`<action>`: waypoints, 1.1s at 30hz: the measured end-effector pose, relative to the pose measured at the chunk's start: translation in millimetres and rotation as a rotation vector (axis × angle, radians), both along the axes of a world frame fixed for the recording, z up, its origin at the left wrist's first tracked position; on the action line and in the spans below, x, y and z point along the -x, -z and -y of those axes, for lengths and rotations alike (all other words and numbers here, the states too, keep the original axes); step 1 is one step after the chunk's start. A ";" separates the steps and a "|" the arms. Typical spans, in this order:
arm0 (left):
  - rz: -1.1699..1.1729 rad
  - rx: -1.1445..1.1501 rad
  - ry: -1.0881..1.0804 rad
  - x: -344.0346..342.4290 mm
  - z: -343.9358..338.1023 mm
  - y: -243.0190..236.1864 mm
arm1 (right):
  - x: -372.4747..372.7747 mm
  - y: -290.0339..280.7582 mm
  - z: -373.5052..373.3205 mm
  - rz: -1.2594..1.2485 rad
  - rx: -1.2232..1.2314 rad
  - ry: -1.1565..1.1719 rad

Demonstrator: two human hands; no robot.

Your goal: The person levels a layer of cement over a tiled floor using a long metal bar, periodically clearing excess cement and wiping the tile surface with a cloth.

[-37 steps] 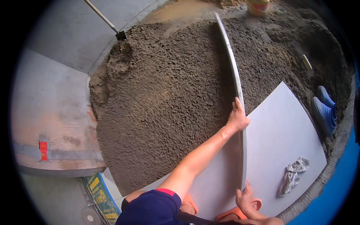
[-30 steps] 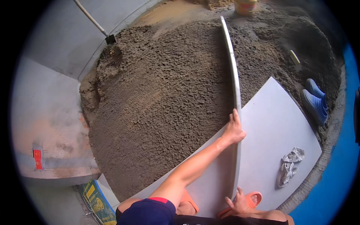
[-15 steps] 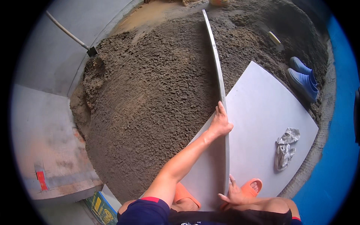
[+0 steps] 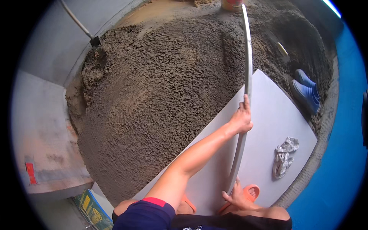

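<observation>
A long grey screed bar [image 4: 248, 57] stretches away from me over rough wet mortar [image 4: 161, 88]. My left hand [image 4: 241, 118], arm reaching far forward, is closed around the bar partway along. Close to my body, my right hand [image 4: 238, 197] holds the bar's near end between thumb and fingers. Beneath the near half lies a large smooth light-grey board [image 4: 264, 115], with my feet in orange slippers on it. The bar's far tip reaches a bucket [image 4: 232, 4] at the top edge.
Crumpled whitish gloves [image 4: 284, 157] lie on the board. Blue shoes [image 4: 305, 90] and a pale stick-like piece [image 4: 282, 48] sit on the mortar at right. A shovel [image 4: 95, 41] leans at upper left. A concrete ledge [image 4: 57, 168] and blue wall [image 4: 326, 184] flank the area.
The bar's far end has swung to the right, leaving a mark in the mortar. My left hand has moved right with it; my right hand stays at the near end.
</observation>
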State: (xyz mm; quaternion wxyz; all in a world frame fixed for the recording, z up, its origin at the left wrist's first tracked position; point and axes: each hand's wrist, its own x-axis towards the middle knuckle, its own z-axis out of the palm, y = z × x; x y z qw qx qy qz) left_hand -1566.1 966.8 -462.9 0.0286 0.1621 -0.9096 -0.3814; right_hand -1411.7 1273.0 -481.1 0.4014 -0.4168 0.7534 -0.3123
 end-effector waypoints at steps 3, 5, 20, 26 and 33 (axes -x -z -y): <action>0.179 0.019 0.041 45.4 9.9 -10.8 | 35.1 -2.1 8.7 -0.022 -0.059 0.092; 0.260 0.118 -0.020 64.4 32.7 17.6 | 62.8 -9.0 32.4 -0.042 -0.056 0.096; 0.086 -0.230 -0.385 -3.8 -23.3 13.0 | 166.4 -51.1 -35.6 -0.034 -0.291 0.140; -0.008 -0.303 -0.493 -65.1 -58.5 22.6 | 174.1 -45.0 -58.1 -0.004 -0.284 0.138; -0.102 -0.245 -0.728 -135.3 -49.2 14.8 | 189.2 -36.2 -30.8 -0.152 -0.261 -0.003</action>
